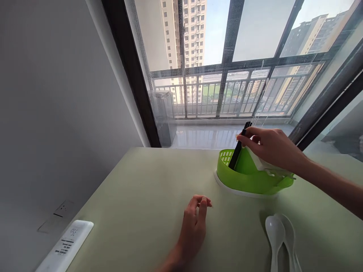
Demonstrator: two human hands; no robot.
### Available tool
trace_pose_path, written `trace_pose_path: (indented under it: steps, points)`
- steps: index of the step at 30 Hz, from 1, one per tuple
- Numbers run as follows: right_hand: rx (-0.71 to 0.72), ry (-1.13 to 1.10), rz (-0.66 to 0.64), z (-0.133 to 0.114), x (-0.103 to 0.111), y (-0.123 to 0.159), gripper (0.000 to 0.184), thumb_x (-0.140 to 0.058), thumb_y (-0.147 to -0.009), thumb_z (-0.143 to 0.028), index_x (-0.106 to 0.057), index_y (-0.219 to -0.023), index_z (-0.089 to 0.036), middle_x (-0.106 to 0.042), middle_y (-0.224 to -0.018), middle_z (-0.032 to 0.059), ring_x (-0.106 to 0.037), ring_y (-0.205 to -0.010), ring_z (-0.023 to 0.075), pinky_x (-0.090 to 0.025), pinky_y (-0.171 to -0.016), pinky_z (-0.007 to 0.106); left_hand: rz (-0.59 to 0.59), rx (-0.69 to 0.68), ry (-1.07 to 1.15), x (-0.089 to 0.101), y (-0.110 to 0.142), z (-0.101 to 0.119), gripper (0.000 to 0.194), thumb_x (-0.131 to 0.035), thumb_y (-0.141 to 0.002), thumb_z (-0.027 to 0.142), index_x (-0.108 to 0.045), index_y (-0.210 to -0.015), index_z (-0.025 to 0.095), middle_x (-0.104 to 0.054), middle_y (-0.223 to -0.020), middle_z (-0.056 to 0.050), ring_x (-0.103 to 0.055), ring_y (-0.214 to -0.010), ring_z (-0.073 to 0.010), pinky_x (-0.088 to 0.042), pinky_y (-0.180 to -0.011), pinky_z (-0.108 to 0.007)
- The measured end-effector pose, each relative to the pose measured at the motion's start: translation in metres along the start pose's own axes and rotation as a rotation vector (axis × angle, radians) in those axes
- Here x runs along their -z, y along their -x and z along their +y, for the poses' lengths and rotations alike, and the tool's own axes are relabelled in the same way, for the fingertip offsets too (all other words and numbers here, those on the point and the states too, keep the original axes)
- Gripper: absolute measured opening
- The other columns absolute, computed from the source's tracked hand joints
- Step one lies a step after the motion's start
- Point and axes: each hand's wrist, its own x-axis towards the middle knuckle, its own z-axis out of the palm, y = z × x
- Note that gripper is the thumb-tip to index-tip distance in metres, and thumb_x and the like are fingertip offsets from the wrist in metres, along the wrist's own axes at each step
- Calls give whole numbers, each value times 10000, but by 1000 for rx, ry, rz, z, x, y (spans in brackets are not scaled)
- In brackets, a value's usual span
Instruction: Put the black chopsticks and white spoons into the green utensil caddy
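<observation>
R hand grips blk chopsticks, lower ends inside green basket just below it: mostly done, prob., but not released yet. L hand, loosely curled w/ nothing visible in it, is at counter. White spoons, right of L hand, lie outside basket, so apparently undone.

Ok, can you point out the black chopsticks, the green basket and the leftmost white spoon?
Black chopsticks (pixel 235 155): head view, on the lower shafts.
Green basket (pixel 241 181): head view, on the front wall.
Leftmost white spoon (pixel 275 229): head view, on the bowl.
</observation>
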Motion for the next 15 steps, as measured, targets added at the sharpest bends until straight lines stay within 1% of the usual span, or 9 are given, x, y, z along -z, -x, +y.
trace_pose_path:
  steps: [2,4,5,7,9,10,11,13,15]
  points:
    - [5,16,-1,3,-4,-3,486,-457,-1021,-634,-669,-820,-246,-634,-551,-8,-549,-466,179,-384,-593,318,-5,-3,-5,0,0,0,450,-400,-1089,569,-637,-946,216,-721,-998,-75,-661,-972,-228,-482,-938,-358]
    - [4,56,29,6,-6,-6,471,-462,-1024,-619,-665,-833,-240,-663,-587,-1,-565,-488,183,-386,-605,324,-10,-7,-10,0,0,0,451,-396,-1091,565,-636,-935,216,-727,-994,-76,-666,-967,-227,-489,-932,-355]
    - [-6,73,57,7,-6,-8,457,-473,-1021,-619,-675,-884,-233,-700,-641,10,-590,-515,189,-389,-611,327,-13,-9,-12,0,0,0,452,-397,-1092,563,-637,-929,216,-729,-992,-76,-668,-965,-226,-492,-930,-353]
    - [-39,93,130,5,-3,-8,449,-511,-1006,-627,-679,-1071,-216,-765,-779,38,-649,-589,210,-397,-617,333,-11,-11,-17,0,0,-1,450,-403,-1091,562,-638,-919,218,-732,-984,-73,-673,-960,-225,-497,-926,-348]
    - [-58,94,193,0,3,-3,508,-543,-1000,-629,-620,-1270,-205,-788,-871,55,-682,-638,223,-407,-619,336,-8,-7,-20,0,1,-1,443,-414,-1088,562,-640,-919,220,-732,-982,-70,-675,-959,-225,-497,-924,-343]
    - [-49,96,217,-4,7,2,520,-544,-1006,-624,-596,-1312,-206,-787,-872,56,-683,-635,221,-410,-616,336,-8,-6,-20,0,1,-1,438,-421,-1086,562,-641,-923,220,-732,-983,-69,-675,-959,-225,-496,-927,-343]
    - [-25,101,232,-9,11,7,496,-533,-1019,-610,-592,-1313,-214,-780,-855,53,-676,-620,213,-414,-613,335,-9,-7,-18,-1,1,-1,433,-426,-1085,560,-642,-929,220,-731,-984,-69,-676,-959,-225,-496,-930,-344]
    - [67,109,237,-18,18,22,393,-506,-1042,-566,-625,-1230,-241,-748,-774,29,-647,-565,189,-418,-593,325,-13,-12,-9,-1,1,-2,425,-433,-1084,558,-642,-940,219,-727,-983,-71,-674,-958,-224,-497,-933,-345]
    - [217,106,197,-25,23,39,311,-491,-1058,-512,-667,-1111,-261,-710,-697,2,-607,-501,160,-405,-549,306,-19,-14,-1,-1,1,-3,420,-434,-1084,558,-639,-948,218,-720,-981,-72,-670,-958,-222,-499,-925,-340]
